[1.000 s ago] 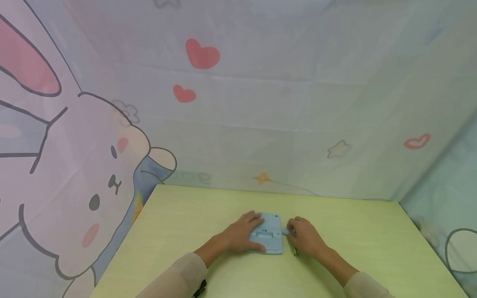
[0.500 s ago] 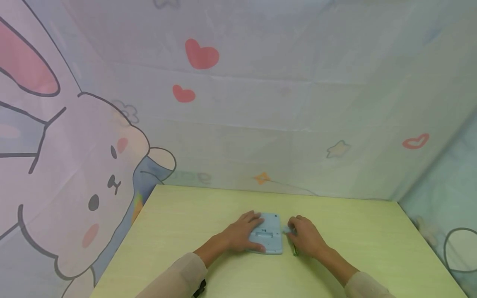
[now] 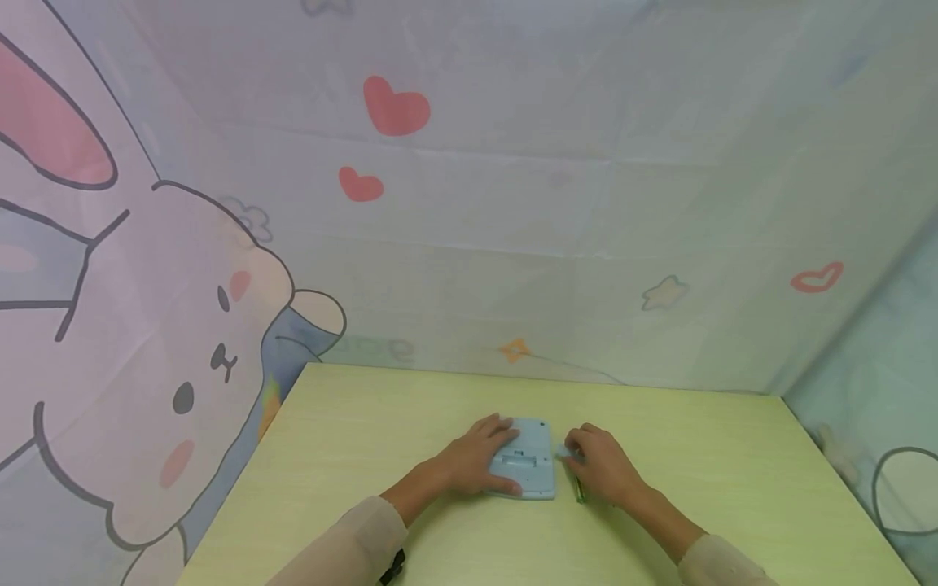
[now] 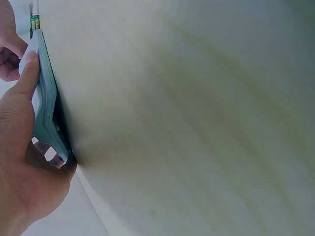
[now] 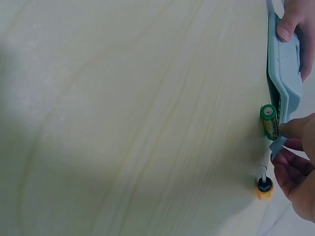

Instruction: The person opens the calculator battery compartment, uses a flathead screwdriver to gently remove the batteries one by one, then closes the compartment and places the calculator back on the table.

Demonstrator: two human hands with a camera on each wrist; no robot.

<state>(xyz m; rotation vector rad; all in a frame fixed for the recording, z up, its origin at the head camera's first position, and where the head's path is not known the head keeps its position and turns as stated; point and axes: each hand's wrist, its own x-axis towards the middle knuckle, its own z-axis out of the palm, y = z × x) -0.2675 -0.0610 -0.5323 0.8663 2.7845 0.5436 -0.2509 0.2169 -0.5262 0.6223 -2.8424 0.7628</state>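
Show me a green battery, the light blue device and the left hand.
Green battery [image 5: 270, 126], right wrist view: its side.
Light blue device [image 3: 533, 444], head view: upper face.
Left hand [image 3: 472, 462], head view: its back.

Gap between the pale blue device [image 3: 528, 472] and right hand [image 3: 601, 465]: narrow. A small blue piece [image 3: 564, 450] in that hand's fingers juts into it; a green battery [image 3: 580, 490] crowds its near end, and an orange-ended tool [image 5: 265, 186] lies close by. Left hand [image 3: 475, 457] covers the device's left side. Worktop [image 3: 396, 399] open between the forearms, and behind both hands to the printed cloth [image 3: 476, 285].
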